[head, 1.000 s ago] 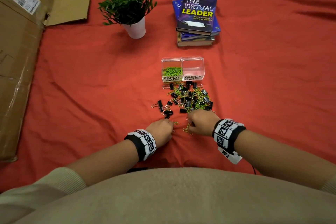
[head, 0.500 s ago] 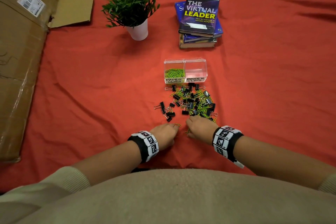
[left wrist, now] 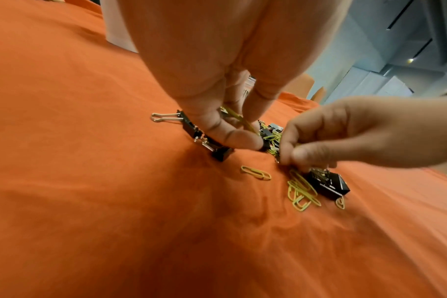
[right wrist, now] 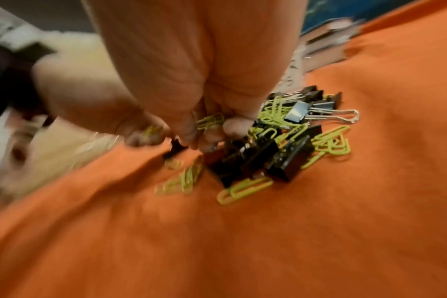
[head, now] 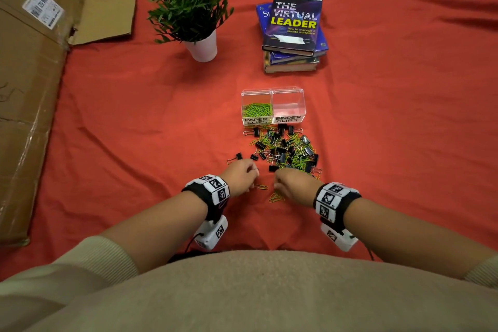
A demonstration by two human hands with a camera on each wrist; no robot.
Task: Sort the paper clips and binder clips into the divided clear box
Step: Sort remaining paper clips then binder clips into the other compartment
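A mixed pile of green paper clips and black binder clips (head: 285, 151) lies on the red cloth just in front of the divided clear box (head: 272, 106). Its left cell, labelled PAPER CLIPS, holds green clips; the right cell, labelled BINDER CLIPS, looks bare. My left hand (head: 246, 174) is at the pile's near left edge and pinches green paper clips (left wrist: 239, 118) in curled fingers. My right hand (head: 289, 183) is at the near right edge with green paper clips (right wrist: 209, 121) held in its curled fingers. Loose paper clips (head: 276, 198) lie between the hands.
A potted plant (head: 194, 13) and a stack of books (head: 293, 32) stand behind the box. Flattened cardboard (head: 29, 83) covers the left side. A stray binder clip (head: 237, 157) lies left of the pile.
Both hands have lifted slightly off the cloth and shifted a little toward the pile. Paper clips stay gathered in the fingers of each.
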